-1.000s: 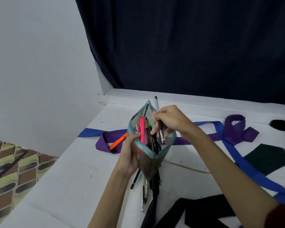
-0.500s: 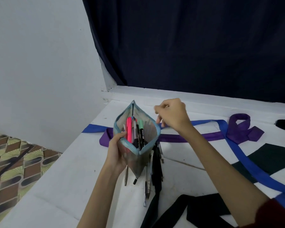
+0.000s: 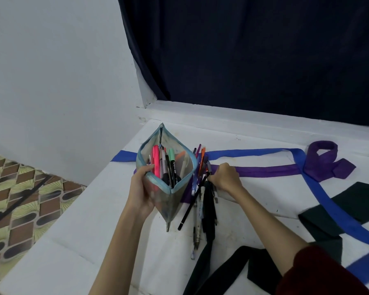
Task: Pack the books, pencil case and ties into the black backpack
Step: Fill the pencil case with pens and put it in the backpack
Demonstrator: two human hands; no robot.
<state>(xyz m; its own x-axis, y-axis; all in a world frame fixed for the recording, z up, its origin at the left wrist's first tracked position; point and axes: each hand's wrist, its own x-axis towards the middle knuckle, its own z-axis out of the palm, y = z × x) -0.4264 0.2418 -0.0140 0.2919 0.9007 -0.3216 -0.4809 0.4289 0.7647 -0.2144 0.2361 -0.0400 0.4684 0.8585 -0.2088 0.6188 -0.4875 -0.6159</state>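
Observation:
My left hand (image 3: 141,189) grips a clear pencil case (image 3: 180,182) with a light-blue zip edge, held upright with its mouth wide open; pink, green, orange and black pens stand inside. Right beside it my right hand (image 3: 225,177) is curled round a bunch of loose pens (image 3: 200,167) on the white surface. More loose pens and pencils (image 3: 195,222) lie below the case. A purple tie (image 3: 322,165), a blue tie (image 3: 320,192) and a black tie (image 3: 224,271) are spread over the surface. No backpack or books are clearly visible.
A white tabletop (image 3: 83,241) runs to an edge on the left, with patterned floor (image 3: 19,199) beyond. A dark curtain (image 3: 254,50) hangs behind, above a white ledge (image 3: 254,122). A dark green cloth piece (image 3: 332,216) lies at the right.
My right hand left the case's mouth and came down to the right onto the loose pens. My left hand shifted the case left and its mouth now gapes wider.

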